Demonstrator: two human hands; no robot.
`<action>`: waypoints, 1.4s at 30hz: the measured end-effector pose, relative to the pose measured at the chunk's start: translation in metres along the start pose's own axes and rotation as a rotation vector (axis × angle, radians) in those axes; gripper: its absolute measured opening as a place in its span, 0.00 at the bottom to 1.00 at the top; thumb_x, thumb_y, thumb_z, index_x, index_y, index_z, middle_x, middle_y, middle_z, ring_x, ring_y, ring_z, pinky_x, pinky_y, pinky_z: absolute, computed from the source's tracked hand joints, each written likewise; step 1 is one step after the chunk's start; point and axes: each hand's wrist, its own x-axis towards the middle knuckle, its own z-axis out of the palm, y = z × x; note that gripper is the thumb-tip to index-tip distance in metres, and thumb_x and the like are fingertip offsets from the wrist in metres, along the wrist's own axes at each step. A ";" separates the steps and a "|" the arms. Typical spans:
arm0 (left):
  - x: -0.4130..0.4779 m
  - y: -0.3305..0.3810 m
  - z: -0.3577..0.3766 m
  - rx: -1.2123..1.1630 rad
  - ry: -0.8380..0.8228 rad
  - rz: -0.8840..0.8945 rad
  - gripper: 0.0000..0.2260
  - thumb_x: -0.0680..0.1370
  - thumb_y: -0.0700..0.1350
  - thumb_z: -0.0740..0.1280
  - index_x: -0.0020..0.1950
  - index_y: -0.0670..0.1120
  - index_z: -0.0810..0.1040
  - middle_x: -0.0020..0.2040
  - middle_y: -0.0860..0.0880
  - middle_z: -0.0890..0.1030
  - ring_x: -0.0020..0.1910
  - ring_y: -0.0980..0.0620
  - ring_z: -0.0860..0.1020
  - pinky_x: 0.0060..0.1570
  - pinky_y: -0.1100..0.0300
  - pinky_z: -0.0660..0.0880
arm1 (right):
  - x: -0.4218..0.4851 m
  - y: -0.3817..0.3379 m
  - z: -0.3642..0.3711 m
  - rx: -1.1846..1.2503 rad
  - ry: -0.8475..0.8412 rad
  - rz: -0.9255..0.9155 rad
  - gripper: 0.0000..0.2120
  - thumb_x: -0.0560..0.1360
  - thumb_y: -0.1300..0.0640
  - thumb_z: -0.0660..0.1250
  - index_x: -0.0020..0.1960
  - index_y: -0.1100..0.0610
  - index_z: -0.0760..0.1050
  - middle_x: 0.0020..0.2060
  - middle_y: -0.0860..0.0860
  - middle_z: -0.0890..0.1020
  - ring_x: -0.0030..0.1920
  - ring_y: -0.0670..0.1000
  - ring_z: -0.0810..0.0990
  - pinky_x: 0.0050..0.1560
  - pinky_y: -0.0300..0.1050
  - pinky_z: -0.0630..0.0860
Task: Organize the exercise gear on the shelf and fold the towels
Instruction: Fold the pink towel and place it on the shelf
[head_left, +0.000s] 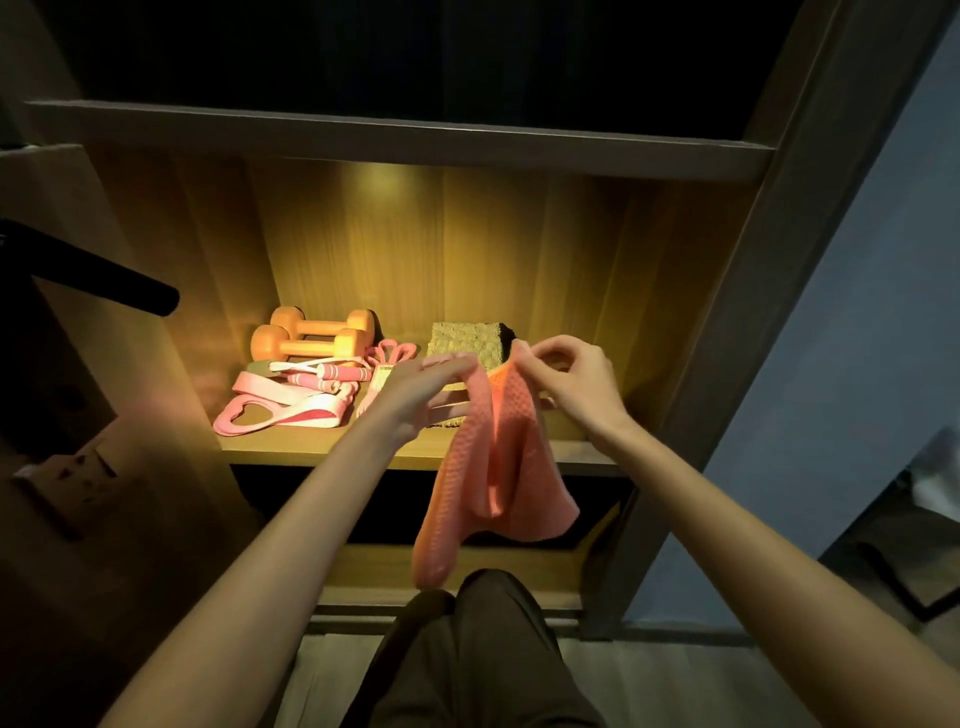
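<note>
A pink waffle-weave towel (493, 467) hangs in front of the lit shelf (322, 452), held up by its top edge. My left hand (421, 389) holds one upper corner, fingers nearly straight and blurred. My right hand (566, 379) pinches the other corner between thumb and fingers. Behind the hands a folded beige towel (467, 340) lies on the shelf. Two orange dumbbells (311, 332) stand at the back left. Pink resistance bands (280, 405) and a pink jump rope (337, 374) lie in front of them.
A dark shelf board (405, 137) runs above the lit compartment. A black bar (104, 275) juts in from the left. A wall socket (78, 473) sits low on the left. My dark trouser leg (483, 660) is below, over a pale floor.
</note>
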 end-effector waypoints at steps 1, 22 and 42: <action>-0.001 -0.001 0.004 -0.002 -0.002 0.011 0.11 0.74 0.41 0.72 0.55 0.40 0.80 0.48 0.43 0.83 0.44 0.47 0.83 0.44 0.54 0.82 | -0.002 0.000 0.004 -0.043 0.012 -0.042 0.12 0.74 0.47 0.70 0.48 0.56 0.80 0.43 0.48 0.82 0.46 0.48 0.81 0.41 0.47 0.82; -0.028 0.018 0.030 0.267 -0.155 0.155 0.28 0.82 0.60 0.47 0.59 0.45 0.81 0.62 0.47 0.78 0.55 0.51 0.76 0.49 0.56 0.80 | -0.003 -0.007 -0.009 -0.274 0.042 -0.284 0.10 0.75 0.52 0.70 0.53 0.56 0.80 0.45 0.46 0.81 0.45 0.43 0.79 0.43 0.29 0.73; -0.012 0.009 -0.004 0.340 -0.070 0.399 0.09 0.73 0.48 0.70 0.53 0.49 0.79 0.51 0.50 0.81 0.54 0.50 0.78 0.49 0.63 0.76 | 0.007 -0.015 -0.060 -0.120 0.073 -0.202 0.03 0.78 0.57 0.66 0.51 0.53 0.74 0.46 0.45 0.78 0.47 0.46 0.78 0.42 0.34 0.76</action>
